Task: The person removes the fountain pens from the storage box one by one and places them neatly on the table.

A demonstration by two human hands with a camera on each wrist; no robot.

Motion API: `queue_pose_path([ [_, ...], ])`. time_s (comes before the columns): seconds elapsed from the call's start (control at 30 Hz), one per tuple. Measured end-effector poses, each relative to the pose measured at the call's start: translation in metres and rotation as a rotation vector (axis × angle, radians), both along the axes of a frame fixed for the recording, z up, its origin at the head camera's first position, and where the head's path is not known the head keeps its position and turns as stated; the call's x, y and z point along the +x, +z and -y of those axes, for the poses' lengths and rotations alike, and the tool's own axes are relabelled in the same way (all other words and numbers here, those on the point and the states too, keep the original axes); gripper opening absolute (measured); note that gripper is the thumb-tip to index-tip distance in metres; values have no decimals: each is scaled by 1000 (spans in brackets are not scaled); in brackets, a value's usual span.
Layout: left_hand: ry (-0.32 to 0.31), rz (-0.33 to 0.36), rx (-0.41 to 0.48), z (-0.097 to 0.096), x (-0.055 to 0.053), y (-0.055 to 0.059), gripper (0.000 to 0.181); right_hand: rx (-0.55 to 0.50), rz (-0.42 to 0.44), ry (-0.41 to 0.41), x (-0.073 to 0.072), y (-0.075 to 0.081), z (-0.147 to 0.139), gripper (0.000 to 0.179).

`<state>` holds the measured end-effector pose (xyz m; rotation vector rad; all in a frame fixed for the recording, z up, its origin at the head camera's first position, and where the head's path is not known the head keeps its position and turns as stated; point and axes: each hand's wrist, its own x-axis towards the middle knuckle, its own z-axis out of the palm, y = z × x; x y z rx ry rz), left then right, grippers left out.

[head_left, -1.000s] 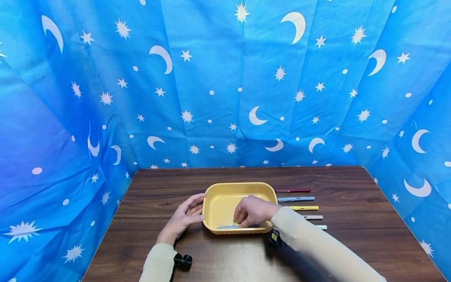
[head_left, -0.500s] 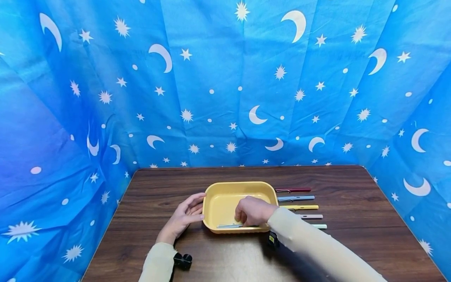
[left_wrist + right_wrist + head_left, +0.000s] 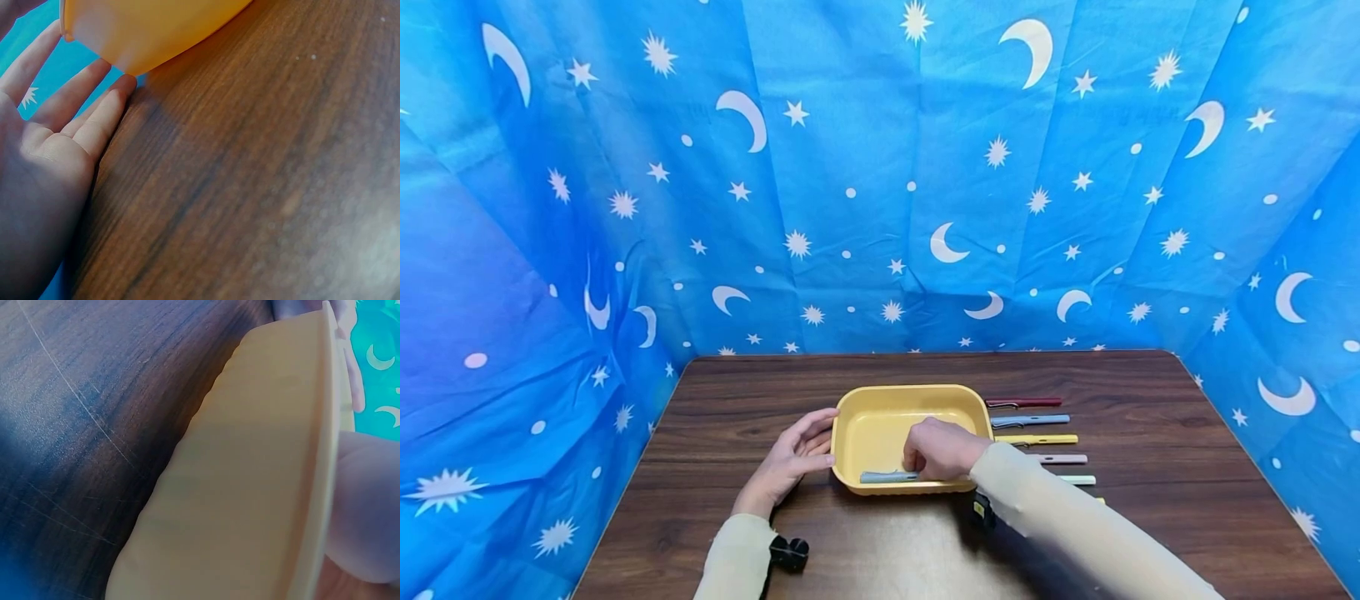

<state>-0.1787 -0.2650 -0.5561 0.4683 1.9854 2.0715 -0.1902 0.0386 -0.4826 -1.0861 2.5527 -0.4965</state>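
Note:
A yellow tray (image 3: 868,392) sits on the wooden table. My right hand (image 3: 943,447) reaches over its right side and pinches a grey-blue pen (image 3: 887,477) lying along the near inner wall. The pen's right part is hidden behind the fingers. At the tray's left end my left hand (image 3: 790,458) touches the outside, its fingers extended; the left wrist view shows fingertips (image 3: 127,83) against the tray wall (image 3: 156,31). In the right wrist view, the tray's outer wall (image 3: 237,456) covers most of my right hand (image 3: 369,506) and hides the pen.
Right of the tray several pens lie in a column: dark red (image 3: 1026,403), blue (image 3: 1033,420), yellow (image 3: 1045,439), pale pinkish-grey (image 3: 1063,459) and pale green (image 3: 1081,480). My right sleeve (image 3: 1060,517) covers parts of the lower ones. A blue star-and-moon cloth (image 3: 880,208) surrounds the table (image 3: 737,383).
The pen in the tray has turned slightly; its clip showed earlier and now a broader, smoother side faces up. My right hand has shifted a little to the right. My left hand stays in place.

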Motion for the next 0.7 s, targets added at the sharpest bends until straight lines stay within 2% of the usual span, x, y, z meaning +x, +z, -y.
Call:
queue_pose_path([
  [0.3,4,-2,-8,0,0,0,74,-39,40,-9,-1,-4,-4,13],
  [0.5,-7,-25,-15,0,-1,-2,74,-125,52,-9,-2,-5,-7,7],
  [0.7,15,8,-7,0,-1,-1,75,-157,7,-32,-3,-2,-10,7],
])
